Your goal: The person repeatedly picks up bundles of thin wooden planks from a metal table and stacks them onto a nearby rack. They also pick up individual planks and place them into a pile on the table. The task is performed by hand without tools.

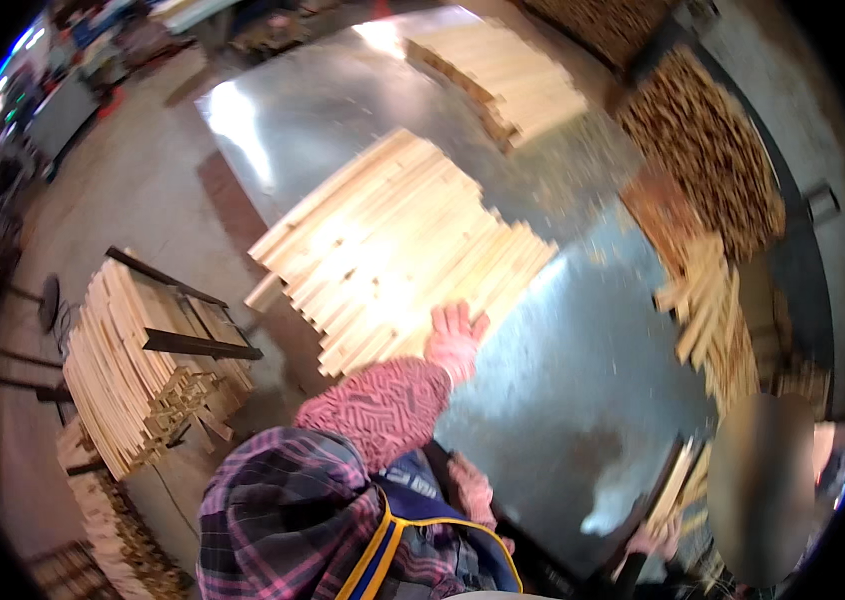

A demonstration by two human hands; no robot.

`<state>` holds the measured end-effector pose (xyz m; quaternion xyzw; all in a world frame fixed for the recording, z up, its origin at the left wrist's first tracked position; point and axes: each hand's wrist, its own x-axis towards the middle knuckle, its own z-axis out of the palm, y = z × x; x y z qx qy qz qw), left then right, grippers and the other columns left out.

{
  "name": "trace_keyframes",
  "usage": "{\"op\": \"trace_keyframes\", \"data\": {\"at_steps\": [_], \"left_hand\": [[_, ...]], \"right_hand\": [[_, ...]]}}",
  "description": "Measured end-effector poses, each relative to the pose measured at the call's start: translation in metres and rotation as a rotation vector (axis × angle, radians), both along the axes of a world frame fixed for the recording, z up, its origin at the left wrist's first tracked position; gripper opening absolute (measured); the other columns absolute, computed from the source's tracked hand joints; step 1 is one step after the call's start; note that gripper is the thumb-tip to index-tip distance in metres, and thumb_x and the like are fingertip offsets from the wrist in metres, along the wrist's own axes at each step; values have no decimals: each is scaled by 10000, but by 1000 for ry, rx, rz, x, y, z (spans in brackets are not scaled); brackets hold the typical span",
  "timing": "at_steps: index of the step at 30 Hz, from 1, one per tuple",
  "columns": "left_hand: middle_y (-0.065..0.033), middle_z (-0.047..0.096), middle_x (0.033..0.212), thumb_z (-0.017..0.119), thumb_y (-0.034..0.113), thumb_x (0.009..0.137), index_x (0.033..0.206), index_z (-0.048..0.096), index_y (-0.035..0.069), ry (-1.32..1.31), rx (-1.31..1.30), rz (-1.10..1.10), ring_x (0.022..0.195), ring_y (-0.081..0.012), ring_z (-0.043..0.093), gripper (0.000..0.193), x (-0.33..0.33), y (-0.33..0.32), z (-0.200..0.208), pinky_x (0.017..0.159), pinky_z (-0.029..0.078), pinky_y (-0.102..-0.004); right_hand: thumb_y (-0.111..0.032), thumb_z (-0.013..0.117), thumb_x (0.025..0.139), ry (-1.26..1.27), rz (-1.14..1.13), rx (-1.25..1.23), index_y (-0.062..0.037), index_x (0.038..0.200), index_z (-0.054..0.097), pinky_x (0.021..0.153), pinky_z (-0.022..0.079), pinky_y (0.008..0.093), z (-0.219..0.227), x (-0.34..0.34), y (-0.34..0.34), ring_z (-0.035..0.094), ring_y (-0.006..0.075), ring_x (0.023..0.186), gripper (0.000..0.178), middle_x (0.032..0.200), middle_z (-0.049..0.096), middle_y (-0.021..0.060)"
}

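My left hand (pixel 455 342) lies flat with fingers spread on the near right corner of a layer of pale wooden strips (pixel 393 250). The strips lie side by side on a metal-topped table (pixel 533 390), their ends uneven. A patterned pink sleeve covers my left forearm, which reaches in from the lower left. My right hand (pixel 471 490) is low at the table's near edge, close to my blue apron; its fingers are too blurred and partly hidden to read.
A second batch of strips (pixel 503 75) lies at the table's far end. To the right are stacked wood pieces (pixel 708 150) and loose strips (pixel 703 300). At lower right, another person's hand (pixel 655 540) holds strips. A rack of strips (pixel 133 360) with dark metal bars stands left.
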<state>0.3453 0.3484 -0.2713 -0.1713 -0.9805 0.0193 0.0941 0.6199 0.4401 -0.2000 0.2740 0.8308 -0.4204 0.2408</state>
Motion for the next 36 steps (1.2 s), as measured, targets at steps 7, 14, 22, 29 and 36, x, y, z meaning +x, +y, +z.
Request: {"op": "trace_keyframes", "data": {"at_steps": [7,14,22,29,36], "left_hand": [[-178,273,1589,556,337,816,1517,340,234,-60,-340,17,1476,-384,207,740,39,-5,-30,1209,99,-580],[-226,243,1596,663,368,794,1572,262,188,-530,48,-108,1487,-452,172,894,-12,-74,116,1198,66,-615],[-197,495,1437,719,236,879,1422,503,43,-413,789,-213,1350,-310,448,616,-66,-179,138,1142,345,-393],[-247,661,1158,582,220,933,1294,592,10,-404,453,531,1073,-401,643,418,-150,-374,172,947,509,-445],[-191,677,1196,573,593,887,1276,646,140,-956,377,512,1178,-323,621,603,-109,-389,129,985,481,-431]], "right_hand": [[-432,653,932,-7,204,19,-205,1384,603,1043,442,320,8,78,-4,617,209,1234,507,1268,693,72],[-360,674,940,56,-174,-133,-114,1363,621,936,500,287,13,14,-18,679,150,1067,493,1218,719,65],[-269,636,989,432,-406,-325,-59,1449,518,672,515,243,14,-166,-29,574,85,756,520,936,659,4],[-191,595,1012,653,-732,-285,-52,1452,511,827,545,284,-20,-179,-12,639,160,940,469,1142,677,76],[-262,465,1059,406,-668,258,-67,1394,572,963,494,325,11,-123,10,647,231,1133,402,1270,680,130]]}}
